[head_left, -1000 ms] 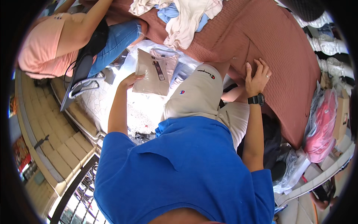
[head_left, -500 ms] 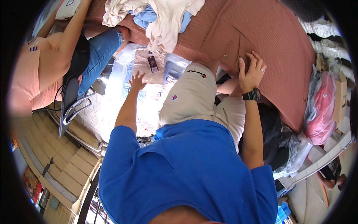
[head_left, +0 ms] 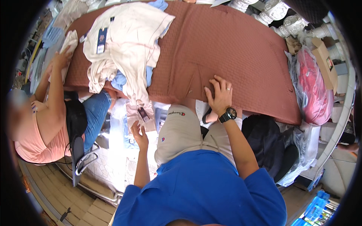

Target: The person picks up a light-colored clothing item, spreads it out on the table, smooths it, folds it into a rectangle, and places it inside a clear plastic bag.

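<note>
My left hand (head_left: 140, 136) hovers by my left thigh with its fingers apart and nothing in them. Just past its fingertips lies a beige folded garment (head_left: 136, 113) with a dark tag (head_left: 143, 114) on it. My right hand (head_left: 220, 96), below a black watch, lies with spread fingers on the near edge of the brown quilted cloth (head_left: 226, 49) covering the table. At the table's left, a heap of cream shirts (head_left: 128, 34) bears a navy tag (head_left: 101, 39), with a light blue garment (head_left: 117, 81) partly under it. One cream sleeve droops over the near edge.
A seated person in a peach top (head_left: 49, 132) at the left handles a pale folded garment (head_left: 69, 52). Plastic-wrapped red clothing (head_left: 313, 86) and an open cardboard box (head_left: 325, 66) stand at the right. Black fabric (head_left: 264, 139) hangs beside my right leg; white balusters (head_left: 273, 11) line the back.
The view has tilted up and shows more of the table and the shirt heap. My left hand has drawn back a little from the tagged garment; my right hand stays on the cloth.
</note>
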Demonstrator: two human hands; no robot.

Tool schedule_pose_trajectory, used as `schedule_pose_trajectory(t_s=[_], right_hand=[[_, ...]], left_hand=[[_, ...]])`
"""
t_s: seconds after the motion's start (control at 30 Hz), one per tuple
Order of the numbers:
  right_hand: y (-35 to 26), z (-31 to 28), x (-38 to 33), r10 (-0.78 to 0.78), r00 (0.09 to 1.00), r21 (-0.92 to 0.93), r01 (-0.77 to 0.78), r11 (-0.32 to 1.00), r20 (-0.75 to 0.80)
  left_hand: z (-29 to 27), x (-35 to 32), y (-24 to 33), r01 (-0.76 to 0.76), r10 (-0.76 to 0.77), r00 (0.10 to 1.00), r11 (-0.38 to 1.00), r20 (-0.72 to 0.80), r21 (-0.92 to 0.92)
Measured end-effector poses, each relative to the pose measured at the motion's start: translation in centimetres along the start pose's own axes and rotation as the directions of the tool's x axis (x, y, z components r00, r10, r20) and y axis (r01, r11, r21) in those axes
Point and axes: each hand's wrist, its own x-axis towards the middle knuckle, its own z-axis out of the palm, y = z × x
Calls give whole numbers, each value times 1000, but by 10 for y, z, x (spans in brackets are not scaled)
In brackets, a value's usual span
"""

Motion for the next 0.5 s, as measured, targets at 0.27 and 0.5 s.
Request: schedule_pose_trajectory(t_s=[0.27,0.5], right_hand=[[-4,-5,-4,26,1000,79,-26,997,-3],[4,-9,-5,29,1000,261,-28,965,0]], left_hand=[[-2,93,231,-629,642,760,766,-101,134],[64,258,283,-549,581,809,799,-83,244]])
